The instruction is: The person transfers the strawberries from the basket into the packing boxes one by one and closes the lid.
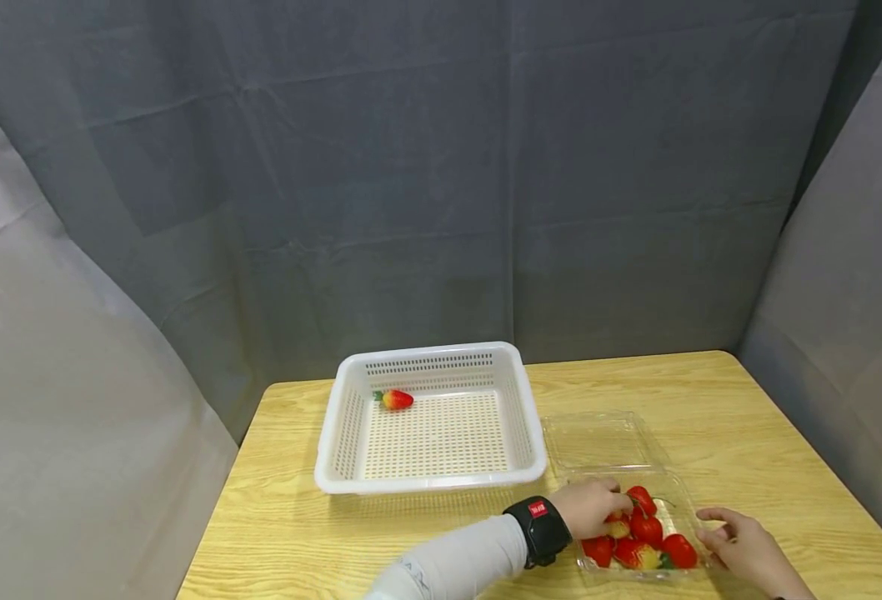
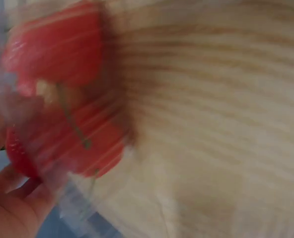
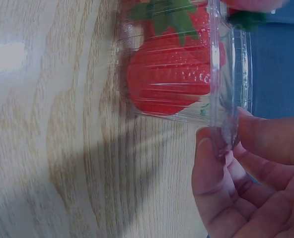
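Observation:
A clear plastic clamshell box lies on the table with several strawberries and round red fruits with thin green stems inside. Reaching into the box from the left, my left hand pinches a strawberry between thumb and fingers, seen through the blurred plastic wall in the left wrist view. My right hand grips the box's right rim between thumb and fingers. Close behind that wall, a large strawberry shows in the right wrist view.
Left of the box stands a white plastic basket with one red and yellow strawberry in its back left part. The box's clear lid is folded back towards the far side. A grey curtain hangs behind the wooden table.

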### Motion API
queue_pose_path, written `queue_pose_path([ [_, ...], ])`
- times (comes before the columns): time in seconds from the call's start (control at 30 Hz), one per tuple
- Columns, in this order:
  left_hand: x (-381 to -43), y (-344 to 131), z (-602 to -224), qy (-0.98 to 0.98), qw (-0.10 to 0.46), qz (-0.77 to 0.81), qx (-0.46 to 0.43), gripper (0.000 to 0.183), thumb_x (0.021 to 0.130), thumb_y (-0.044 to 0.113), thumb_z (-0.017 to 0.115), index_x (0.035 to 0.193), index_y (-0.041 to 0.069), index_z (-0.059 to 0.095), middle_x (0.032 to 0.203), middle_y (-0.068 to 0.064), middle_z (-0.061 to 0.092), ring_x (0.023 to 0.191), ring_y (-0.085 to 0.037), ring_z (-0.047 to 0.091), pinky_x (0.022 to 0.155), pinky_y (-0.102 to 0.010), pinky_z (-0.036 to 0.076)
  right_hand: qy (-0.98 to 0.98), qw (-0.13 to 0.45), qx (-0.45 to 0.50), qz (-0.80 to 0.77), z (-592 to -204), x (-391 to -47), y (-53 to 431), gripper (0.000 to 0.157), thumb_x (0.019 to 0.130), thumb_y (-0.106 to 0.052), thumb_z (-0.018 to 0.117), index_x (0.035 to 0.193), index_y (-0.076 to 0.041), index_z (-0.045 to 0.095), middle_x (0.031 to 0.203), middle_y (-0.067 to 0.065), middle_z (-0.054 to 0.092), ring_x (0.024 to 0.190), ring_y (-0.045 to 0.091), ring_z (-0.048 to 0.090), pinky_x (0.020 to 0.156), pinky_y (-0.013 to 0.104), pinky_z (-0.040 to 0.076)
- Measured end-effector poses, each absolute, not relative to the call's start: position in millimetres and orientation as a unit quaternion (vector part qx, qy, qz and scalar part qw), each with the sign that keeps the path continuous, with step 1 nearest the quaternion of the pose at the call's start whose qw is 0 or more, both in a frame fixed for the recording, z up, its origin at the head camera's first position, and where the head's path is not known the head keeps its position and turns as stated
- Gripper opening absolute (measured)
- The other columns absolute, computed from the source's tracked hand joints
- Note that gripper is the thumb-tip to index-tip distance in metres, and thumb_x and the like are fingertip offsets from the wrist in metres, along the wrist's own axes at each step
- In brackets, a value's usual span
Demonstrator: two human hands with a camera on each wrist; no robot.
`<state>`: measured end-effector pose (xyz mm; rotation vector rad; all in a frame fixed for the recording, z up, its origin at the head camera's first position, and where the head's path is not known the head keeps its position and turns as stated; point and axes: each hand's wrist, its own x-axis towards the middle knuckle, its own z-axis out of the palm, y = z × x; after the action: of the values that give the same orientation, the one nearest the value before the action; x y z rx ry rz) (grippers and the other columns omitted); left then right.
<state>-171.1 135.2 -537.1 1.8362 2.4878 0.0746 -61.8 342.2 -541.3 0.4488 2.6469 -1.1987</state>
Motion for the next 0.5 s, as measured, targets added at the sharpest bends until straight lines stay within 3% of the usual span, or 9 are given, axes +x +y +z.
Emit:
queue_pose_path([
  [0.3,-170,134,-559,0.802,0.003,0.005,0.597,0.024,0.084,0.026,0.065,0.108,0.028,0.063,0.093,0.01,0.051,0.073,0.001,0.048,0.069,-0.009,0.038,0.893,0.106,0.157,-0.407,-542,-64,343,0.036,0.089,-0.008,0.055,0.112,0.018,0.046,0.067,0.004,0.056,0.059,0.019,0.054,0.055,0.03,0.044],
  [0.4,-175,131,-553,0.804,0.052,0.012,0.593,0.034,0.085,0.029,0.064,0.118,0.03,0.058,0.115,0.007,0.051,0.096,0.0,0.051,0.083,-0.011,0.038,0.895,0.105,0.158,-0.404,-542,-64,343,0.036,0.089,-0.009,0.055,0.112,0.018,0.046,0.066,0.004,0.056,0.058,0.019,0.054,0.055,0.03,0.043],
  [0.5,-185,122,-525,0.805,0.111,0.048,0.581,0.048,0.086,0.034,0.061,0.132,0.028,0.048,0.137,0.001,0.039,0.121,-0.006,0.04,0.097,-0.015,0.031,0.896,0.107,0.159,-0.401,-541,-63,342,0.037,0.089,-0.01,0.056,0.112,0.018,0.047,0.066,0.003,0.055,0.058,0.019,0.054,0.056,0.03,0.042],
])
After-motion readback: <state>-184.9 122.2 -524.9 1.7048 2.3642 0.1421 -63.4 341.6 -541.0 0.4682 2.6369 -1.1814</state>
